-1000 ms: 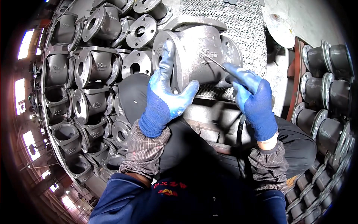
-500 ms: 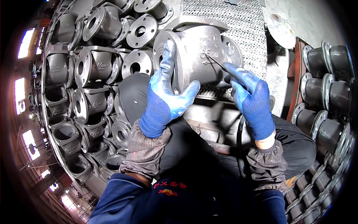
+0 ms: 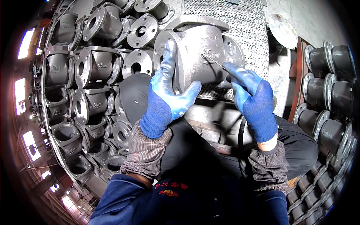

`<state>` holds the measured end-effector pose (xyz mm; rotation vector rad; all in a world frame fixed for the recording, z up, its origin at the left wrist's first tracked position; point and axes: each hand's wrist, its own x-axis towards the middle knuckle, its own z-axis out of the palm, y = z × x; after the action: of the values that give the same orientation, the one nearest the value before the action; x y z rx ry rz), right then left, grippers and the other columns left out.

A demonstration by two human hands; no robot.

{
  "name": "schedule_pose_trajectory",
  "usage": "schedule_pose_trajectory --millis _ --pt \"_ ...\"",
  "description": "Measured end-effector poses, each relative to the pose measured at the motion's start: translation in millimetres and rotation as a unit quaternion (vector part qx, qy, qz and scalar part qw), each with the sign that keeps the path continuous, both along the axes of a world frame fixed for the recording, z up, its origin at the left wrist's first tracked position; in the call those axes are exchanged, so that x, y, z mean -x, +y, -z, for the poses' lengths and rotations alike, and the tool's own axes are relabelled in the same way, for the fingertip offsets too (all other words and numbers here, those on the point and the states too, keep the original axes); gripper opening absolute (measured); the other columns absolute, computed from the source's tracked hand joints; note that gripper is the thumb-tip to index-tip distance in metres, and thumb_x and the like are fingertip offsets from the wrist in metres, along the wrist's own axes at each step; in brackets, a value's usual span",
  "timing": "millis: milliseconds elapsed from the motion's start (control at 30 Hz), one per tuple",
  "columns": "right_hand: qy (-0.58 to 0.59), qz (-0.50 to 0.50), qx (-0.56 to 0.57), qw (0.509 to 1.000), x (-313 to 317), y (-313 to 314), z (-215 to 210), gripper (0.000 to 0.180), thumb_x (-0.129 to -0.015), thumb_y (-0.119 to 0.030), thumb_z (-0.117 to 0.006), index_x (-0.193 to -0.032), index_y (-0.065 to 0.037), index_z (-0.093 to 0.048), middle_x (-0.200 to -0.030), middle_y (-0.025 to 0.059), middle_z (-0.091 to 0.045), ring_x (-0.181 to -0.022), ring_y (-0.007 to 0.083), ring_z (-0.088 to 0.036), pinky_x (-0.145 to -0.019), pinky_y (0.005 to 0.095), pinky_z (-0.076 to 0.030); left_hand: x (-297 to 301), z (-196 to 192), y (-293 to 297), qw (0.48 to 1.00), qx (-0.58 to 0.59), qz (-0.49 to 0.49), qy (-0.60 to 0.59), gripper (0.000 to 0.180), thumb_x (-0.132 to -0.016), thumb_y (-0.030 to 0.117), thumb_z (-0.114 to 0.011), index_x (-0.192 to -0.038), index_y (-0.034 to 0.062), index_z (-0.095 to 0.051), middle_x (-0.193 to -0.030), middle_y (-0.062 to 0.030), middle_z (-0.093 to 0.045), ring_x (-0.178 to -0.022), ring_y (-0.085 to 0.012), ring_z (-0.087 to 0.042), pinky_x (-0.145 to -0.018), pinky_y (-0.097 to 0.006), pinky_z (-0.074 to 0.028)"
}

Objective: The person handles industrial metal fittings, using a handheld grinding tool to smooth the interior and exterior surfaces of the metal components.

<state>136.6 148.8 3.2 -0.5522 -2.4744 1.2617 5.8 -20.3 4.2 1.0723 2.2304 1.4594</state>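
Note:
A grey cast-iron valve body (image 3: 193, 77) with round flanges and raised lettering lies in front of me. My blue-gloved left hand (image 3: 165, 95) grips its left flange, the index finger stretched up over the flange face and the thumb spread along the underside. Any other fingers of that hand are hidden. In my right hand (image 3: 252, 93), also gloved in blue, is a slim pointed metal tool (image 3: 214, 61). Its tip is at the raised lettering; whether it touches the metal I cannot tell. The handle end is hidden by the fingers.
Many similar flanged castings (image 3: 95, 65) crowd the left side, and more stand in rows (image 3: 318, 92) at the right. A textured metal sheet (image 3: 247, 33) lies beyond the valve body. Close below my right hand hangs a dark hose (image 3: 241, 144). A pale disc (image 3: 282, 32) is at the far right.
The tool's tip has shifted slightly down and left across the raised lettering, with a small movement of my right hand. My left hand and the valve body stay put.

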Motion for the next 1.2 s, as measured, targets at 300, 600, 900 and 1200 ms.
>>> schedule_pose_trajectory --millis 300,600,900,1200 --pt "0.027 0.029 -0.008 0.999 -1 0 5 0.038 -0.077 -0.002 -0.06 -0.113 -0.011 -0.066 -0.099 0.0141 -0.067 -0.084 0.0293 -0.066 -0.076 0.0338 -0.053 3 2 2 0.997 -0.006 -0.005 0.082 0.092 -0.071 0.01 -0.073 -0.146 -0.0025 -0.021 -0.121 -0.0273 -0.057 -0.107 -0.0322 -0.062 -0.092 -0.037 -0.049" --pt "0.048 0.023 0.073 0.996 -1 12 -2 0.042 -0.075 0.002 -0.059 -0.114 -0.011 -0.066 -0.097 0.014 -0.068 -0.08 0.0248 -0.066 -0.073 0.0292 -0.052 8 -3 -5 0.999 0.037 -0.004 0.039 0.083 -0.075 -0.003 -0.063 -0.146 -0.0038 -0.021 -0.15 -0.0164 -0.029 -0.137 -0.0218 -0.03 -0.11 -0.032 -0.027" --pt "0.039 -0.029 -0.193 0.98 15 21 -34 0.041 -0.07 0.002 -0.061 -0.107 -0.013 -0.069 -0.073 0.0099 -0.061 -0.067 0.0259 -0.061 -0.06 0.0328 -0.049 33 -6 -15 1.0 0.016 0.021 0.008 0.075 -0.074 -0.01 -0.052 -0.145 -0.0006 -0.029 -0.148 -0.014 -0.035 -0.136 -0.0175 -0.03 -0.11 -0.03 -0.025" --pt "-0.002 -0.133 -0.383 0.914 28 32 -60 0.046 -0.07 0.006 -0.063 -0.111 -0.016 -0.068 -0.069 0.0085 -0.058 -0.058 0.0238 -0.055 -0.054 0.0325 -0.046 29 -6 -10 0.999 0.022 -0.022 -0.028 0.077 -0.073 0.003 -0.063 -0.144 0.0186 -0.037 -0.124 -0.0214 -0.057 -0.115 -0.0344 -0.056 -0.098 -0.037 -0.046"
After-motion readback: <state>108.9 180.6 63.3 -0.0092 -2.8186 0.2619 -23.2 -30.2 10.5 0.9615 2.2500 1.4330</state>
